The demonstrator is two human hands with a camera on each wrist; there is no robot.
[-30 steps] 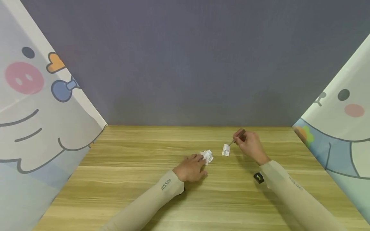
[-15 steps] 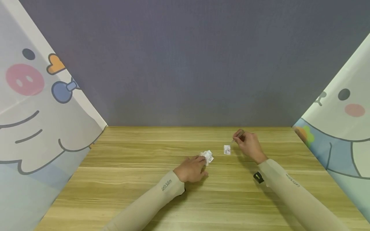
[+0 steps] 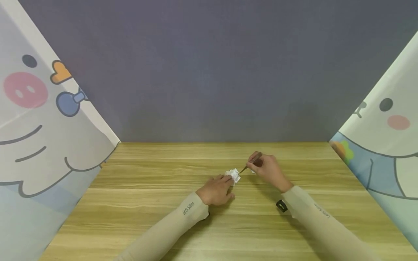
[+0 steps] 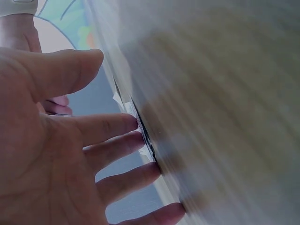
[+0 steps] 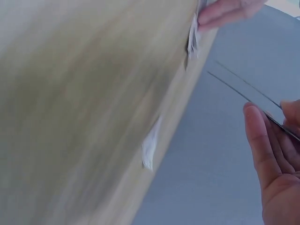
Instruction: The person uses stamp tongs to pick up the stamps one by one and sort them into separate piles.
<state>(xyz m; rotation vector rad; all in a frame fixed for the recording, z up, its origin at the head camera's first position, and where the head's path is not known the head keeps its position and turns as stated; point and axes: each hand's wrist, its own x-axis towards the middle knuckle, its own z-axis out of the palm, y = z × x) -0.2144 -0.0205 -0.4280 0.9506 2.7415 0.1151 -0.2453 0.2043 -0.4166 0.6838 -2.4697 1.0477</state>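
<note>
My left hand [image 3: 215, 190] lies flat on the wooden table [image 3: 147, 203]. Its straight fingers [image 4: 117, 125] press on a small pile of white paper pieces [image 3: 233, 174]. My right hand [image 3: 266, 170] pinches thin metal tweezers [image 3: 249, 164], whose tips point down-left and nearly reach the pile. In the right wrist view the tweezers [image 5: 243, 91] show both thin arms a little apart, with nothing between them. A single white piece [image 5: 149, 147] lies flat on the table apart from the pile [image 5: 192, 40]; in the head view my right hand mostly hides it.
A grey wall [image 3: 209, 72] closes the back of the table. Cartoon-printed panels stand on the left [image 3: 39, 127] and the right [image 3: 385, 137]. A small black device [image 3: 281, 205] sits on my right wrist. Both arms wear beige sleeves.
My right hand let a single white piece go on the table, then moved left with the tweezers to the pile. My left hand has stayed on the pile.
</note>
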